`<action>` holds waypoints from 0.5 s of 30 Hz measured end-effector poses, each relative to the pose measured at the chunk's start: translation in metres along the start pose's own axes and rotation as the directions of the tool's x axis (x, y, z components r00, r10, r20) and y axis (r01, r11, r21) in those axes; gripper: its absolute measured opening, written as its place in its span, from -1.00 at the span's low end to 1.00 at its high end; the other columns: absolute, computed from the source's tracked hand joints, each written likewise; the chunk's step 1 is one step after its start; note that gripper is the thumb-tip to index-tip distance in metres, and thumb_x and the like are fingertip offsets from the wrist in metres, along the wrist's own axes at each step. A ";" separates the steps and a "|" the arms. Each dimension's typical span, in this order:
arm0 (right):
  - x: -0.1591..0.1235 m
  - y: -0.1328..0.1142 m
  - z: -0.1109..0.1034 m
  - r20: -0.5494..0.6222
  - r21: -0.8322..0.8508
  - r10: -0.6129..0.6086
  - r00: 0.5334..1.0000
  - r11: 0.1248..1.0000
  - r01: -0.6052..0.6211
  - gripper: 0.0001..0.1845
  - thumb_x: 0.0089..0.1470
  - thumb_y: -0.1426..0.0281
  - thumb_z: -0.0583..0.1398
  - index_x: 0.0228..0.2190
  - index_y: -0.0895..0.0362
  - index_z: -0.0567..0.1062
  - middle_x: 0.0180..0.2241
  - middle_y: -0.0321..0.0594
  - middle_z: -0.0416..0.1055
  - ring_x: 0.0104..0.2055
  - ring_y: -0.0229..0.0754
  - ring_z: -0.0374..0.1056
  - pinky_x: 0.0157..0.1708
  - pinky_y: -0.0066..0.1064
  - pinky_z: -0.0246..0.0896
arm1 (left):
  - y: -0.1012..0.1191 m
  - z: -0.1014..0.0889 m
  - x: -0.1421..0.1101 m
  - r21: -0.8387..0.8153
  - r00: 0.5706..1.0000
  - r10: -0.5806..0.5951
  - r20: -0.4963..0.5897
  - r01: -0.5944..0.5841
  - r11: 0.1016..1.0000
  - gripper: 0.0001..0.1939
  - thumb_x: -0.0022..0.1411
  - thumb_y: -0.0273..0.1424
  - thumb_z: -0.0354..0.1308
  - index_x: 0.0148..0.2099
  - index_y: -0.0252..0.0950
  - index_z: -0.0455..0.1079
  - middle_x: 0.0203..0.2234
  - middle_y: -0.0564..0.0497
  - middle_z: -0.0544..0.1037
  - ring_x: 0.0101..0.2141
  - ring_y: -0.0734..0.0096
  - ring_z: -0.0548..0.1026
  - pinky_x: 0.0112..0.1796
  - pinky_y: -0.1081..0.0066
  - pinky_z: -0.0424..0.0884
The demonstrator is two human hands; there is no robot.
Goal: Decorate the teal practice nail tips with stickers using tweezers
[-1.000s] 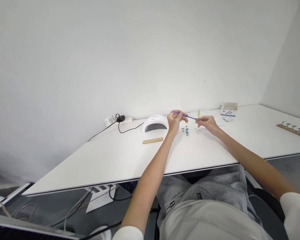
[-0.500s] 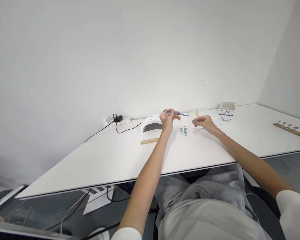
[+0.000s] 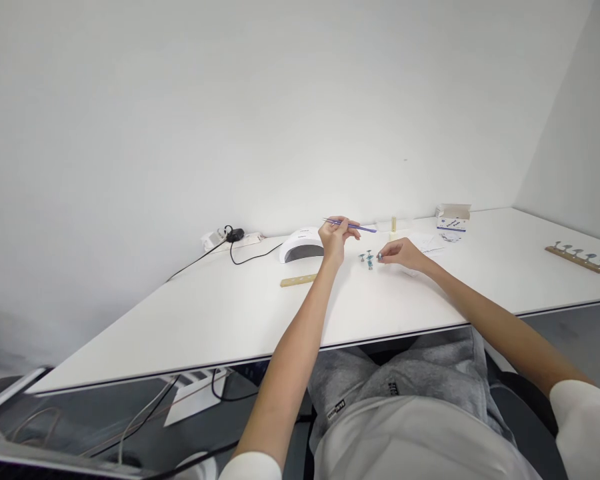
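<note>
My left hand (image 3: 338, 235) is closed around a pair of purple tweezers (image 3: 364, 229), held up over the table with the tool pointing right. Between the fingertips of my right hand (image 3: 399, 253) is a small teal nail-tip stand (image 3: 379, 257), close to the table surface. Just left of it, several similar teal pieces on little stands (image 3: 370, 260) are grouped on the white table (image 3: 260, 313). Fine details of these small pieces are too tiny to make out.
Behind my left hand stands a white arched nail lamp (image 3: 303, 244). A wooden strip (image 3: 299, 281) lies before it. Farther right are a small open box (image 3: 453, 218), a yellowish upright piece (image 3: 393, 224) and a strip with several grey stands (image 3: 576, 257). A power strip (image 3: 215, 240) lies at the wall.
My right hand has moved down and left with the small teal piece, ending beside the group of stands. My left hand keeps the tweezers in nearly the same place.
</note>
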State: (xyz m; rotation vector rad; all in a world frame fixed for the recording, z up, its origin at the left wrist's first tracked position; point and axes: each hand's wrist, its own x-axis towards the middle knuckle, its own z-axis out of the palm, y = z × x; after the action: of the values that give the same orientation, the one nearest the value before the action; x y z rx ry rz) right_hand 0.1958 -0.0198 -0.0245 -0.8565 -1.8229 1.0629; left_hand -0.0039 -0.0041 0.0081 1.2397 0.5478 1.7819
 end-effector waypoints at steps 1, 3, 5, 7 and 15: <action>0.000 0.001 0.001 0.032 -0.006 -0.004 0.999 1.000 0.004 -0.69 -0.30 0.22 0.41 -0.49 0.17 0.61 -0.43 -0.14 0.56 -0.39 -0.16 0.44 -0.32 -0.33 0.36 | 0.000 0.000 0.000 -0.002 1.000 0.003 -0.001 -0.003 1.000 -0.67 0.07 -0.26 0.30 -0.32 -0.31 0.21 -0.52 -0.05 0.55 -0.63 0.43 0.47 -0.53 0.37 0.40; -0.001 0.002 0.004 0.090 -0.029 -0.005 0.996 1.000 0.007 -0.69 -0.28 0.23 0.40 -0.46 0.18 0.62 -0.42 -0.13 0.56 -0.40 -0.17 0.44 -0.34 -0.35 0.34 | 0.001 0.001 0.000 -0.004 1.000 0.009 0.001 -0.009 1.000 -0.66 0.07 -0.26 0.30 -0.32 -0.31 0.20 -0.53 -0.04 0.55 -0.63 0.43 0.46 -0.53 0.37 0.40; -0.001 0.003 0.008 0.122 -0.064 0.003 0.993 0.998 0.005 -0.69 -0.27 0.23 0.39 -0.44 0.18 0.62 -0.43 -0.14 0.56 -0.42 -0.20 0.42 -0.38 -0.38 0.32 | 0.001 0.001 0.000 -0.003 1.000 0.009 0.007 -0.009 1.000 -0.66 0.06 -0.26 0.31 -0.33 -0.30 0.20 -0.54 -0.03 0.54 -0.63 0.44 0.46 -0.53 0.37 0.40; -0.002 0.004 0.011 0.138 -0.101 0.018 0.990 0.995 -0.004 -0.70 -0.28 0.24 0.39 -0.46 0.18 0.62 -0.45 -0.15 0.55 -0.44 -0.21 0.41 -0.40 -0.40 0.30 | 0.001 0.001 0.000 -0.008 1.000 0.010 0.013 -0.010 1.000 -0.65 0.06 -0.26 0.31 -0.33 -0.30 0.21 -0.53 -0.03 0.54 -0.63 0.44 0.46 -0.52 0.36 0.41; -0.008 0.005 0.023 0.259 -0.205 0.036 0.965 0.978 0.019 -0.72 -0.24 0.23 0.38 -0.46 0.16 0.64 -0.48 -0.20 0.53 -0.48 -0.26 0.32 -0.46 -0.44 0.16 | 0.001 0.000 0.000 -0.020 1.000 0.006 0.009 -0.006 1.000 -0.68 0.08 -0.28 0.30 -0.33 -0.30 0.20 -0.53 -0.03 0.54 -0.64 0.42 0.46 -0.53 0.36 0.40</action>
State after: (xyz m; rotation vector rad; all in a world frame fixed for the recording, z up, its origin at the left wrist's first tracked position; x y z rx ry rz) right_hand 0.1785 -0.0322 -0.0379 -0.8781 -2.1829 1.0440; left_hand -0.0039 -0.0045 0.0090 1.2363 0.5209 1.7822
